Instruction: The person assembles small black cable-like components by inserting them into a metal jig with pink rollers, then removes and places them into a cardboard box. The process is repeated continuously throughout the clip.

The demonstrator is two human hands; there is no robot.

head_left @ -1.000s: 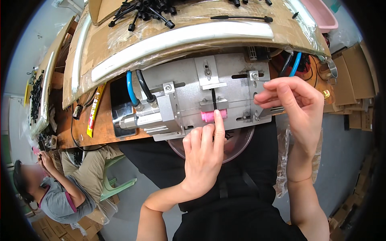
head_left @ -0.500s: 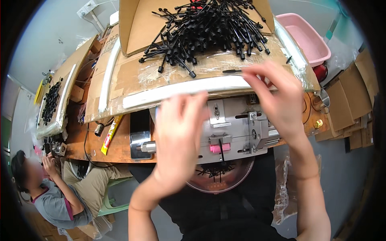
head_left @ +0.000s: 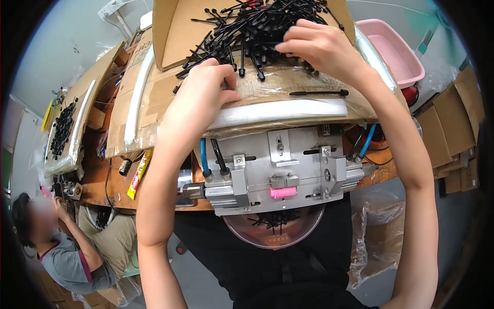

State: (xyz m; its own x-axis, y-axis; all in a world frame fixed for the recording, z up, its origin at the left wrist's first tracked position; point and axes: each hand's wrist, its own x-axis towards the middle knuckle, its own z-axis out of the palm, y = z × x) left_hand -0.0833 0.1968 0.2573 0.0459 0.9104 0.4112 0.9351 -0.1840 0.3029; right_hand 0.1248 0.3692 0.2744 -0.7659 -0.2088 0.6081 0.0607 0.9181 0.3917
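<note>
Currently the pink block (head_left: 283,192) is sitting on the metal fixture (head_left: 257,152), w/ a lone black stick (head_left: 319,93) lying beyond on the cardboard (head_left: 262,91). L hand (head_left: 211,87) is hovering half-curled by the black pile's (head_left: 267,31) near-left edge, R hand (head_left: 319,49) fingertips-together over its right side; can't tell if either's gripping. Prob. best: be easing sticks out singly, so tangled nbrs aren't dragging along.

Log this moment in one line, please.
left hand: near rod pile's left end | right hand: at pile's right side | fixture: pink piece, untouched | bowl: more rods inside
</note>
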